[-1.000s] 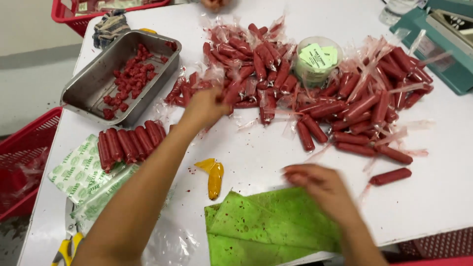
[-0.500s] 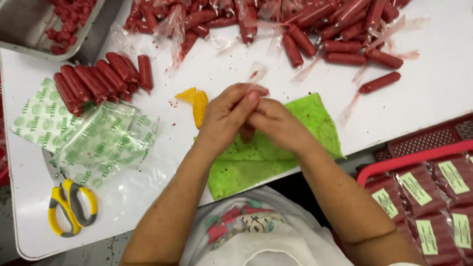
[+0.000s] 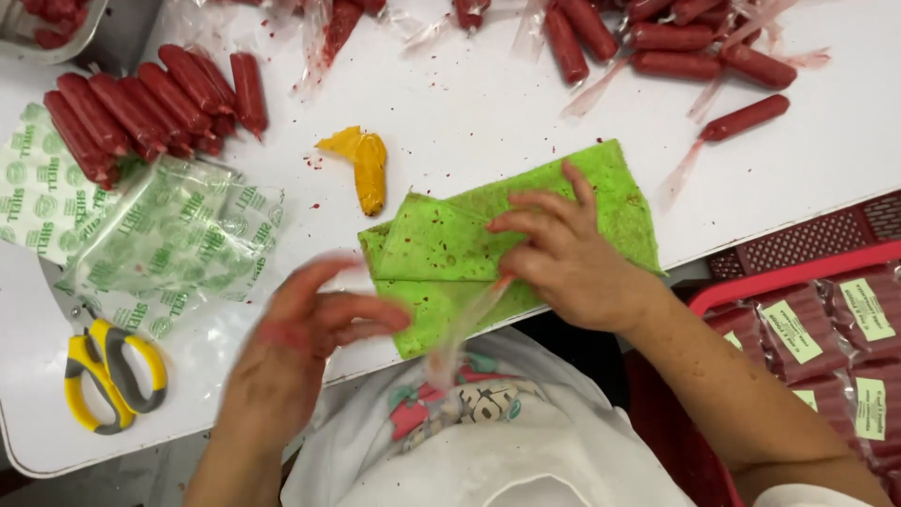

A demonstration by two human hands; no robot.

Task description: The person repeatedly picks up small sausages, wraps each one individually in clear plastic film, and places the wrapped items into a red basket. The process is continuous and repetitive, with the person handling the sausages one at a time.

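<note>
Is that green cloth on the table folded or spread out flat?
Folded: the green cloth shows overlapping layers with a turned-over edge, under the right hand.

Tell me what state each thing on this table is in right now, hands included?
Left hand: open, blurred, holding nothing.
Right hand: pinching a clear casing strip over the green cloth.
Green cloth: folded, spotted red.
Peeled sausages: stacked in a row.
Wrapped sausages: still in casings.
Scissors: closed, lying flat.
Printed bags: empty, crumpled.

Matt green cloth [image 3: 526, 221], speckled red, on a smooth white desk [image 3: 488, 103]; glossy clear plastic bags [image 3: 169, 249], yellow plastic-handled scissors [image 3: 108, 371].
</note>
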